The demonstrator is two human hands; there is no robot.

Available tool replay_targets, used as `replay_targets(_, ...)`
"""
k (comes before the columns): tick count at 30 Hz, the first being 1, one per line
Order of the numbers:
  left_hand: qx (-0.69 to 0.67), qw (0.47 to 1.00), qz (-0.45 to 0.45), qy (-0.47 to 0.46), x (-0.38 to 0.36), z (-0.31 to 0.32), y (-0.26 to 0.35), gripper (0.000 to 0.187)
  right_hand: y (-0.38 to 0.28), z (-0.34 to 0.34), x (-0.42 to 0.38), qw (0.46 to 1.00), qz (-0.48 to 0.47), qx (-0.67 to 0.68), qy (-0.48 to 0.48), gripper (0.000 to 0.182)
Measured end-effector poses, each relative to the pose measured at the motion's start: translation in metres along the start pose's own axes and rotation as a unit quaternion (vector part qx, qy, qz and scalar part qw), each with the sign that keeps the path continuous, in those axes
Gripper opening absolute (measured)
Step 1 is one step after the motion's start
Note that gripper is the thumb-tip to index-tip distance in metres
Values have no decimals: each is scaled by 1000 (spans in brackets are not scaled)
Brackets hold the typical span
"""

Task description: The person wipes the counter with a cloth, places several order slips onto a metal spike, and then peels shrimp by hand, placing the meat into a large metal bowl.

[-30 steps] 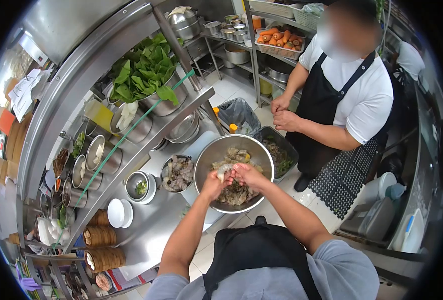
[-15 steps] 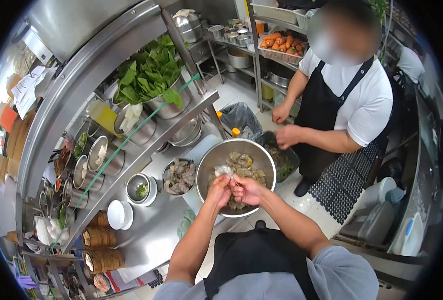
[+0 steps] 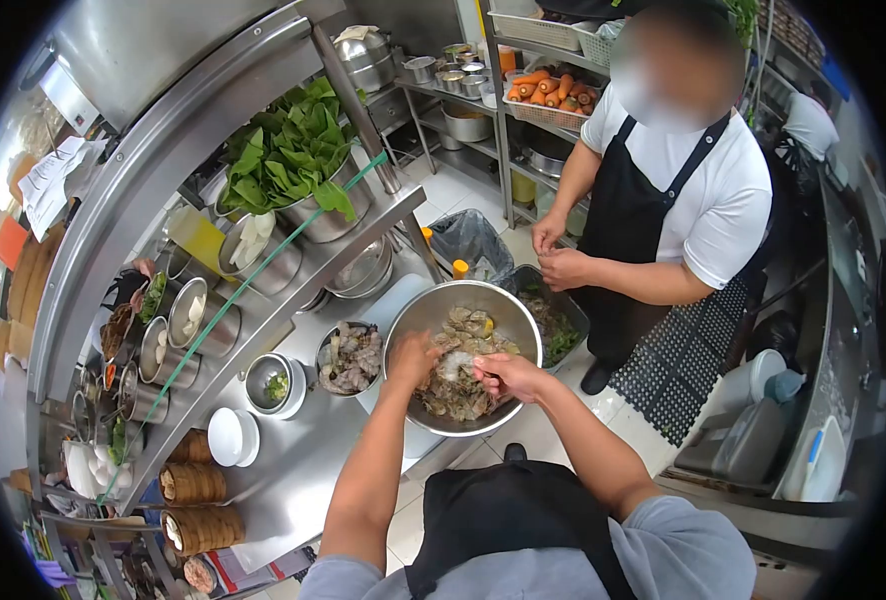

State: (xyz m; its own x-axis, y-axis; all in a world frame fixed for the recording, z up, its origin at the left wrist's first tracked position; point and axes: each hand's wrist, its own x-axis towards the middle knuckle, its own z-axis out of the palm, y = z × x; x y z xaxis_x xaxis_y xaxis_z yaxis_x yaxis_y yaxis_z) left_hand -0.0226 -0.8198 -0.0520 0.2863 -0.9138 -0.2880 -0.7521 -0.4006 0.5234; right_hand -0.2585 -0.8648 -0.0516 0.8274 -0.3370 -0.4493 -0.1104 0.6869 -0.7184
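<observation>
A large steel bowl (image 3: 531, 330) holds a heap of raw shrimp (image 3: 468, 400). Over its middle, my right hand (image 3: 511, 377) pinches a pale, translucent shrimp (image 3: 457, 367) between thumb and fingers. My left hand (image 3: 415, 358) reaches over the bowl's left side, its fingers pointing down toward the heap and partly hidden. Left of the large bowl, a smaller steel bowl (image 3: 325, 348) contains more grey shrimp (image 3: 355, 358).
A co-worker (image 3: 663, 200) stands across, hands together above a dark bin (image 3: 575, 345). On the steel counter (image 3: 308, 450) are white bowls (image 3: 233, 437), a bowl of chopped greens (image 3: 268, 383) and bamboo steamers (image 3: 203, 528). A shelf (image 3: 363, 225) with leafy greens (image 3: 293, 150) overhangs the left.
My hands, together at the shrimp before, are now apart: the left has moved left and down, the right keeps the shrimp. The co-worker's hands have come together.
</observation>
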Motion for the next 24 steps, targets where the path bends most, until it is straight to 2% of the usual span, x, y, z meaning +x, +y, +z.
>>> replay_targets(1,51,994,76,63,12,9,-10,28,3,-5,1,1000,1,0,1,30)
replay_targets(2,100,976,150,123,22,18,-18,31,10,-12,5,991,-36,-115,53,28)
replay_targets(3,97,977,150,120,28,25,-19,31,19,-20,11,965,-73,-230,103,26)
replay_targets(4,172,977,107,73,36,33,-17,32,25,-28,19,932,-84,-320,145,20)
replay_targets(5,246,967,64,25,38,37,-11,34,25,-26,15,932,-80,-323,147,20)
replay_targets(6,242,968,65,24,37,42,-7,34,25,-24,13,896,-153,-377,177,18)
replay_targets(7,218,974,56,-19,34,46,-3,36,25,-23,10,851,-224,-427,206,19)
replay_targets(8,194,978,46,-63,28,48,4,37,21,-25,9,832,-182,-470,234,23)
replay_targets(9,194,978,48,-67,21,45,13,37,15,-21,4,832,-179,-469,237,23)
replay_targets(11,228,968,90,49,5,35,29,33,6,-11,-11,735,-211,-578,285,20)
replay_targets(12,229,968,92,44,-3,31,35,33,2,-5,-15,749,-216,-550,301,19)
replay_targets(14,22,963,235,133,-19,21,46,24,5,-8,-13,755,-232,-536,298,20)
replay_targets(17,-30,961,257,99,-57,12,69,19,13,-2,-3,758,-288,-516,275,18)
replay_targets(18,-44,950,274,143,-57,22,61,16,16,2,1,755,-326,-504,263,16)
replay_targets(22,-94,956,204,187,-67,33,40,14,29,15,9,777,-276,-507,250,15)
replay_targets(24,-178,963,100,175,-75,31,33,14,34,24,12,765,-283,-524,244,17)
